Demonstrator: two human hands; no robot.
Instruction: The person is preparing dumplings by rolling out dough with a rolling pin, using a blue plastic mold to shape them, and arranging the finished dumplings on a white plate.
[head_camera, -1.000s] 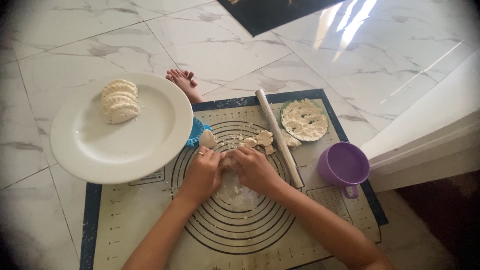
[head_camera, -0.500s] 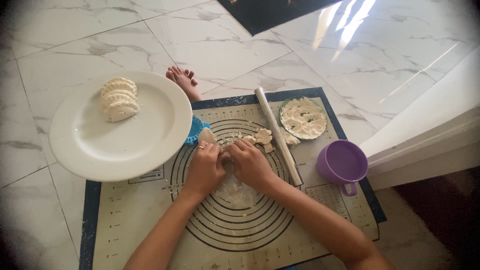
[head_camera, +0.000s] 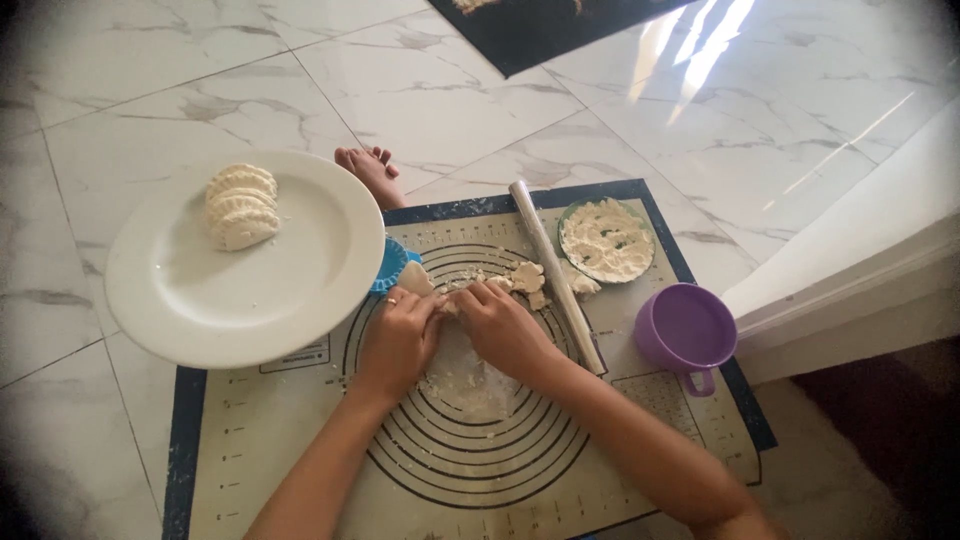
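While both hands meet at the top of the ringed circles on the baking mat (head_camera: 300, 440), the step in hand looks like gathering and pinching dough scraps together. Left hand (head_camera: 398, 335): fingers curled, tips pressed against a small dough piece (head_camera: 418, 280) just beside the blue dumpling press (head_camera: 388, 265). Right hand (head_camera: 500, 325): fingers bent and close together, tips touching the left hand's; exactly what sits between the tips is hidden, cannot tell. A thin floury dough sheet (head_camera: 470, 375) lies on the mat under and below the wrists; loose dough scraps (head_camera: 527, 277) sit just beyond the right fingertips. Judgement: next move calls for a firm squeeze with both sets of fingertips while keeping the piece off the floury patch, and not nudging the rolling pin (head_camera: 556, 275), which lies just to the right of the right hand. Counts: one white plate (head_camera: 300, 300) overlapping the mat's left edge, carrying about four finished crimped dumplings (head_camera: 240, 205) stacked in a row (overlap makes the count approximate); one rolling pin; one small green bowl of filling (head_camera: 607, 240); one purple cup (head_camera: 688, 330), looks empty; one press; one bare foot (head_camera: 370, 172) at the mat's far edge.
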